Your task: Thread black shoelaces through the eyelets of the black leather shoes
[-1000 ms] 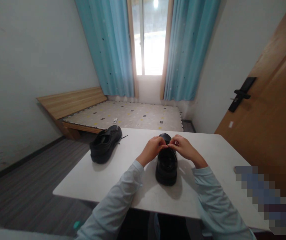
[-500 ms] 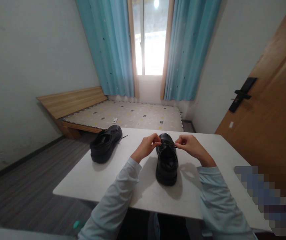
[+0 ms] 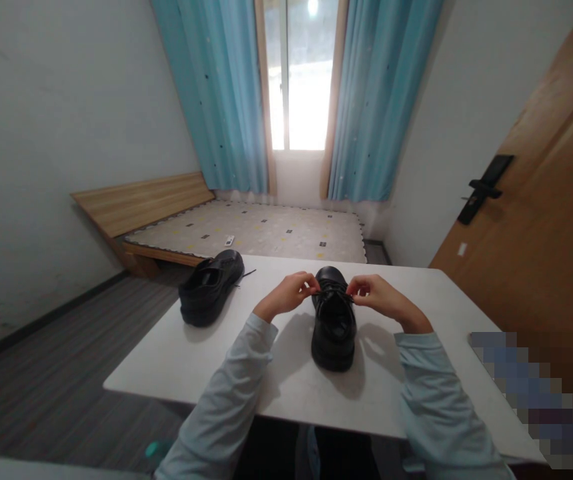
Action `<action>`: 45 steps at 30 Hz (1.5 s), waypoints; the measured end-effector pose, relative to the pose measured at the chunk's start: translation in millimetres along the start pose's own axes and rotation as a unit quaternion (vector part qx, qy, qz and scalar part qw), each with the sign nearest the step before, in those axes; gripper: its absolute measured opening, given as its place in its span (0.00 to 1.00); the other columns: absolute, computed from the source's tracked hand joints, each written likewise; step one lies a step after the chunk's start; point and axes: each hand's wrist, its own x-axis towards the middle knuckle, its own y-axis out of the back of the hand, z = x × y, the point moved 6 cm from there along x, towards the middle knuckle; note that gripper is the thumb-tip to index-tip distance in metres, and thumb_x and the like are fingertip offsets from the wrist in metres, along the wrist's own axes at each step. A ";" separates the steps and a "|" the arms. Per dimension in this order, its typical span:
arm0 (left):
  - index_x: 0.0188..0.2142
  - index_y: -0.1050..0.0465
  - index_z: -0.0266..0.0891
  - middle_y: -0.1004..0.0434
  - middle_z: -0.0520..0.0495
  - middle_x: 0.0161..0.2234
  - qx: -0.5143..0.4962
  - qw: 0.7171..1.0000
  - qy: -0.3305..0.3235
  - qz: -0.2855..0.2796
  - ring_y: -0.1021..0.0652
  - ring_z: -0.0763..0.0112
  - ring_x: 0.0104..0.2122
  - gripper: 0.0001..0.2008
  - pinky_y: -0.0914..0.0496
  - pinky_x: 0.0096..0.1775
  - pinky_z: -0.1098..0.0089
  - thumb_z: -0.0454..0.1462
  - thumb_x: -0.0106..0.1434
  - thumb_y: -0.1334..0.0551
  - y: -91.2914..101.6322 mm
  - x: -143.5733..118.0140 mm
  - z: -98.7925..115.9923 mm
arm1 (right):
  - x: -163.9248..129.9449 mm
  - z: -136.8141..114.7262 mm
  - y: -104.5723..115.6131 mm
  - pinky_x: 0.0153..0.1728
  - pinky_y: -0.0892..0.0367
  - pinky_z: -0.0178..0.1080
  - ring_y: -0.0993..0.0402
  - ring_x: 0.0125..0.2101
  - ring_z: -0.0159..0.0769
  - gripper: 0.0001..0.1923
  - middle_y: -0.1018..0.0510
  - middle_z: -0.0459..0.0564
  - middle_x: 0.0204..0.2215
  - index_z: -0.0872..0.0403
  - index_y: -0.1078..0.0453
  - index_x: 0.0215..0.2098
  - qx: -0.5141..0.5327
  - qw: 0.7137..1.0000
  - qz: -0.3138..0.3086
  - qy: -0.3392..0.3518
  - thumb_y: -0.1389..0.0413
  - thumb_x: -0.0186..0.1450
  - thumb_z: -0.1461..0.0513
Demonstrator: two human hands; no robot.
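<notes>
Fingers of left hand [image 3: 286, 294] and right hand [image 3: 377, 297] pinching laces of black shoe [image 3: 334, 325], no readable branding

Both forearms reach forward, left hand [image 3: 289, 293] and right hand [image 3: 373, 297] apparently pinched shut, fingers facing inward.

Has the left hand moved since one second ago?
Yes. The left hand has moved leftward, off the top of the near shoe to its left side, still pinching the lace.
</notes>
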 end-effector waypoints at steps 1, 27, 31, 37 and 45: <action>0.33 0.28 0.37 0.27 0.49 0.35 0.003 1.000 -0.002 -0.002 0.27 0.76 0.30 0.05 0.31 0.34 0.74 0.34 0.61 0.43 -0.5 0.0 1.3 | 0.0 0.5 -0.9 0.25 0.39 0.34 0.34 0.23 0.31 0.06 0.25 0.47 0.23 0.56 0.28 0.25 -0.001 1.000 -0.001 0.001 0.45 0.50 0.65; 0.30 0.35 0.38 0.30 0.48 0.32 0.089 0.985 0.013 0.150 0.29 0.68 0.34 0.04 0.34 0.39 0.68 0.33 0.61 0.42 -10.5 5.2 20.5 | 4.8 -19.1 2.5 0.30 0.41 0.36 0.36 0.25 0.32 0.11 0.34 0.45 0.23 0.54 0.40 0.15 -0.040 0.987 0.151 0.036 0.45 0.53 0.63; 0.30 0.35 0.38 0.30 0.49 0.32 0.090 0.985 0.028 0.147 0.28 0.69 0.33 0.04 0.34 0.39 0.68 0.33 0.62 0.42 -7.0 4.1 16.1 | 4.8 -16.2 3.9 0.29 0.41 0.35 0.36 0.25 0.31 0.11 0.33 0.45 0.22 0.53 0.42 0.14 -0.030 0.986 0.160 0.026 0.46 0.50 0.65; 0.30 0.33 0.38 0.28 0.48 0.32 0.094 0.986 0.043 0.130 0.27 0.69 0.33 0.03 0.33 0.38 0.68 0.34 0.62 0.42 -2.0 2.8 9.1 | 4.9 -11.1 4.6 0.26 0.42 0.34 0.37 0.23 0.31 0.12 0.33 0.45 0.21 0.53 0.44 0.12 -0.046 0.987 0.151 0.012 0.46 0.48 0.67; 0.30 0.31 0.39 0.25 0.48 0.33 0.103 0.987 0.076 0.096 0.25 0.68 0.34 0.03 0.32 0.38 0.69 0.36 0.61 0.41 1.4 0.9 -5.5 | 4.1 -3.4 2.9 0.23 0.46 0.32 0.39 0.20 0.29 0.09 0.34 0.43 0.15 0.54 0.40 0.12 -0.078 0.988 0.127 -0.046 0.45 0.47 0.67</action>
